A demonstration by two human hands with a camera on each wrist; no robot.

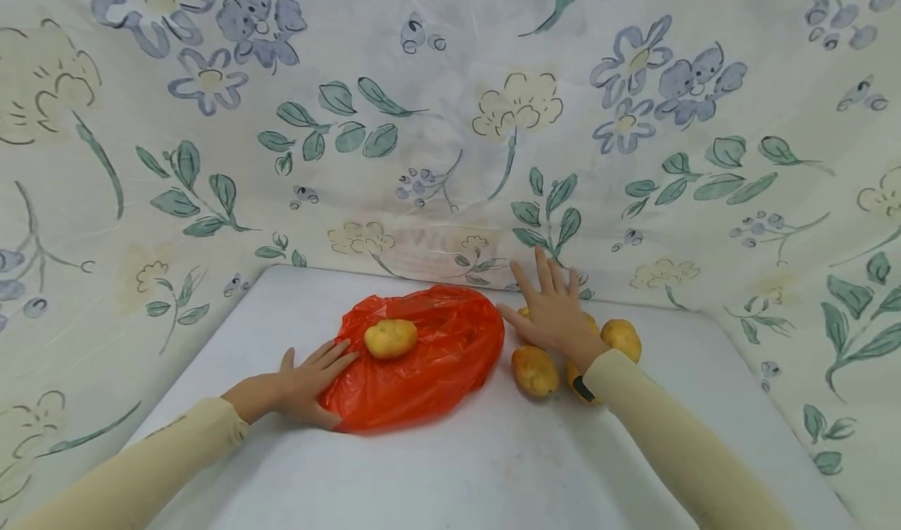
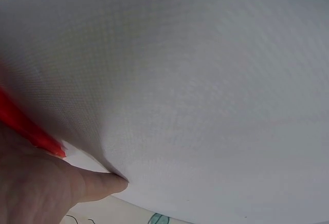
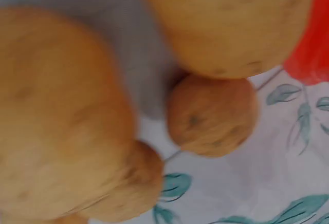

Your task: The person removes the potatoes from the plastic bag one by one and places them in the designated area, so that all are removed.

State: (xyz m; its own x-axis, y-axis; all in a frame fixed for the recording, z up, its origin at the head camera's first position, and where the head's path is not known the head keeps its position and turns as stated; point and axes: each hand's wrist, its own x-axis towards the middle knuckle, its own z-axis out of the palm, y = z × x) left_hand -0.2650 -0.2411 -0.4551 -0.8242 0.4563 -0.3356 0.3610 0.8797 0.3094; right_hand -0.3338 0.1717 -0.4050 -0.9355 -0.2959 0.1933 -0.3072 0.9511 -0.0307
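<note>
A red plastic bag (image 1: pixel 436 381) lies spread on the white table, with a single potato (image 1: pixel 390 338) resting on top of it. My left hand (image 1: pixel 310 385) touches the bag's left edge, fingers extended and spread. In the left wrist view the left hand (image 2: pixel 41 188) shows its thumb stretched out beside a strip of red plastic. To the right of the bag, my right hand (image 1: pixel 556 315) is over a group of potatoes, its fingers straight and spread, gripping nothing. It partly hides some of them. The right wrist view shows several potatoes (image 3: pixel 216 116) close up, but not the hand.
The white table (image 1: pixel 457 475) extends in front of both arms. Among the group, one potato (image 1: pixel 535 371) lies nearest the bag and another potato (image 1: pixel 622 338) sits farthest right. A floral cloth (image 1: pixel 436 123) hangs behind the table and along its sides.
</note>
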